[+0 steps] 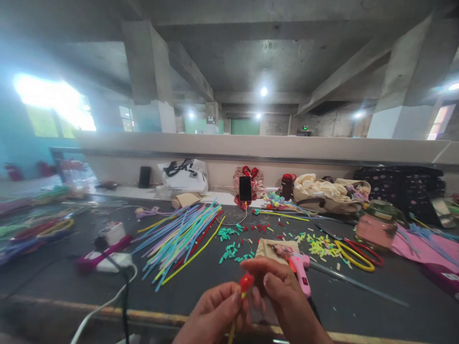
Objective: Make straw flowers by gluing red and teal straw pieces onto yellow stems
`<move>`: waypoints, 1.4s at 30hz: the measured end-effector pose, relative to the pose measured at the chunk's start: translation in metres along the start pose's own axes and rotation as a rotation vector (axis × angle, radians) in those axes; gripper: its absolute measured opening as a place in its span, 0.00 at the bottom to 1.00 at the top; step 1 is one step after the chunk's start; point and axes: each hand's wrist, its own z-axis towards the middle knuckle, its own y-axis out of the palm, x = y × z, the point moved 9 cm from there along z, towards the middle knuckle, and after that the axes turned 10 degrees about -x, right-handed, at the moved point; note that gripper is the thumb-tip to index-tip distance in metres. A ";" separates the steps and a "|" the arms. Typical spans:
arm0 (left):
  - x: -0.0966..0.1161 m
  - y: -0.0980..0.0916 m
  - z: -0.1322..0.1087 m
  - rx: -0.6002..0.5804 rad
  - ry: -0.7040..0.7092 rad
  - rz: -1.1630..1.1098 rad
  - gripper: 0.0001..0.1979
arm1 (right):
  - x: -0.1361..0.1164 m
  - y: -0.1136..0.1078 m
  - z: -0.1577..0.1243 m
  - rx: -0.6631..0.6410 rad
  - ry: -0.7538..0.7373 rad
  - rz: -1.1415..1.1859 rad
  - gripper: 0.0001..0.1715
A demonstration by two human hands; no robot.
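Note:
My left hand pinches a thin yellow stem topped with a small red piece, held up near the table's front edge. My right hand is closed beside it, its fingertips touching the red piece from the right. Just behind my right hand a pink glue gun lies on the dark table next to a tan pad.
A spread of coloured sticks lies to the left, cut teal bits and yellow bits in the middle. A power strip with cables sits left, yellow and red scissors and a pink jar right. Bags and a phone line the back.

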 end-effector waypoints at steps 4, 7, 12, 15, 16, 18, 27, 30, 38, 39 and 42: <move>0.007 -0.010 -0.003 0.078 0.033 0.154 0.13 | -0.014 -0.002 -0.004 0.040 -0.043 -0.178 0.20; 0.014 -0.013 -0.006 0.114 0.054 0.310 0.13 | -0.035 0.010 -0.006 0.000 -0.128 -0.404 0.22; 0.026 -0.006 -0.006 0.104 0.119 0.474 0.14 | -0.051 0.021 -0.008 -0.043 -0.207 -0.546 0.20; 0.030 -0.003 -0.006 0.100 0.132 0.521 0.14 | -0.051 0.021 -0.008 -0.020 -0.218 -0.559 0.16; 0.030 -0.003 -0.006 0.101 0.132 0.523 0.14 | -0.050 0.020 -0.008 -0.007 -0.215 -0.557 0.15; 0.030 -0.003 -0.006 0.102 0.132 0.519 0.13 | -0.048 0.018 -0.007 0.014 -0.193 -0.557 0.14; 0.028 -0.003 -0.007 0.097 0.129 0.503 0.14 | -0.037 0.011 -0.009 0.053 -0.166 -0.552 0.12; 0.030 0.000 -0.008 0.099 0.123 0.518 0.14 | -0.038 0.010 -0.008 0.064 -0.148 -0.544 0.12; 0.026 -0.008 -0.005 0.117 0.121 0.524 0.14 | -0.040 0.011 -0.007 0.079 -0.149 -0.548 0.10; 0.026 -0.008 -0.005 0.112 0.125 0.528 0.14 | -0.040 0.011 -0.007 0.079 -0.151 -0.545 0.10; 0.025 -0.008 -0.004 0.107 0.130 0.509 0.15 | -0.040 0.011 -0.007 0.075 -0.142 -0.543 0.09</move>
